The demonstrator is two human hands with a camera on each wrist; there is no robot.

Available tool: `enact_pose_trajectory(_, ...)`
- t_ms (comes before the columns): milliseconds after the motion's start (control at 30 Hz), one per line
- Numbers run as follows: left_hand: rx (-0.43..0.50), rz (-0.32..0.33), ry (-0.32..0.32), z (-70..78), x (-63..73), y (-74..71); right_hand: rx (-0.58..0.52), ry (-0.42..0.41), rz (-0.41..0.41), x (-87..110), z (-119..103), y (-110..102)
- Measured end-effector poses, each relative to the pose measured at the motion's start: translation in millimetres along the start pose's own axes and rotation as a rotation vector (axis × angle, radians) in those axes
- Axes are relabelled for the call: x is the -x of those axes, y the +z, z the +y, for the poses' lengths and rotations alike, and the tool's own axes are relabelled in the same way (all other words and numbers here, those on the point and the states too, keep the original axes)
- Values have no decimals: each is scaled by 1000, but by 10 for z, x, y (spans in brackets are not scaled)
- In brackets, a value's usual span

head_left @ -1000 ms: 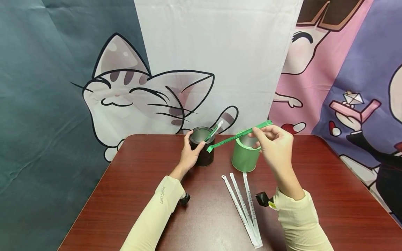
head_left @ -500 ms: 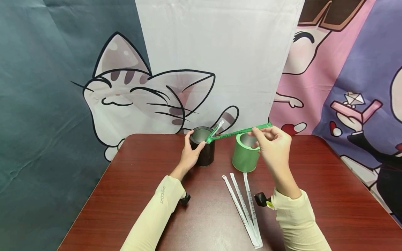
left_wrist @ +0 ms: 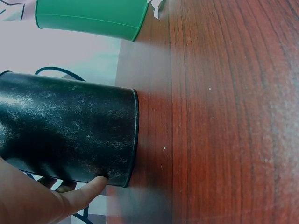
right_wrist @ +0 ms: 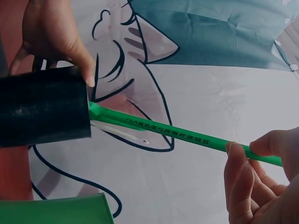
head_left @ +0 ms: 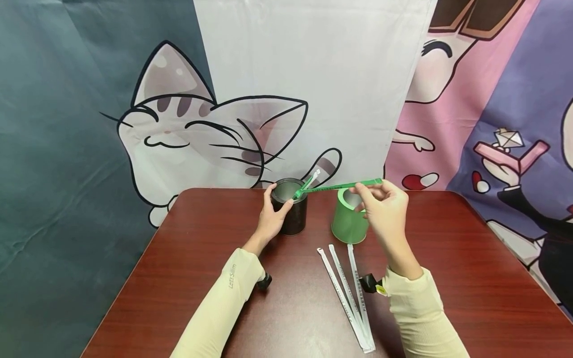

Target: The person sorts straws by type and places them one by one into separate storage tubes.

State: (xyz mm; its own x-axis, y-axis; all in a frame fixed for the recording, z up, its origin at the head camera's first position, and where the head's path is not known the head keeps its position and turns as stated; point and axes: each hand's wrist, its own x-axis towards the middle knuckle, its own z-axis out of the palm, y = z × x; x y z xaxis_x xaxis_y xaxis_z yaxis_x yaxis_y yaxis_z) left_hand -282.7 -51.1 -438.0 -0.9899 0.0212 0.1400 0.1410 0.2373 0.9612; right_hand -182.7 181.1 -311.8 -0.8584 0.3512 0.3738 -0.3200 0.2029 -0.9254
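Straw, green-wrapped (head_left: 335,187), is slanting almost level from the right hand (head_left: 386,211) across to the mouth of the black can (head_left: 292,219), passing above the green can (head_left: 349,223). Right thumb and fingertips are pinching it near its outer end. Left hand (head_left: 270,219) is gripping the black can, thumb and fingers spreading wide round its side, thumb reaching up to the rim.

Per view: right wrist is showing the lettering along the green wrapper and the straw's far end meeting the can's mouth; whether the tip is sitting inside or just against the rim, I can't tell. A white straw (right_wrist: 124,133) is also poking out of that mouth, just beside the green one. Left wrist is showing the can's scuffed wall (left_wrist: 70,126) and one finger pressing low on it, near the base. Head view alone is showing three white straws (head_left: 348,295) whole, fanning out on the table (head_left: 179,248) between the person's forearms.

Versus one second ago: the green straw's far end was hanging lower, in front of the gap between the cans; now it's lying higher, at the black can's mouth, straw running flatter. Right hand is sitting slightly further left. Left hand, both cans and the table straws are holding their places.
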Motion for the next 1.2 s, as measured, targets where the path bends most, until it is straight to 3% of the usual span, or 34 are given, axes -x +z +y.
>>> enact_pose_trajectory(900, -4, 2, 8, 1, -15, -5, -1, 37, -59, -5, 113, 99)
enact_pose_trajectory(1200, -8, 7, 8, -2, -12, 0, 34, 71, -101, 106, -151, 146)
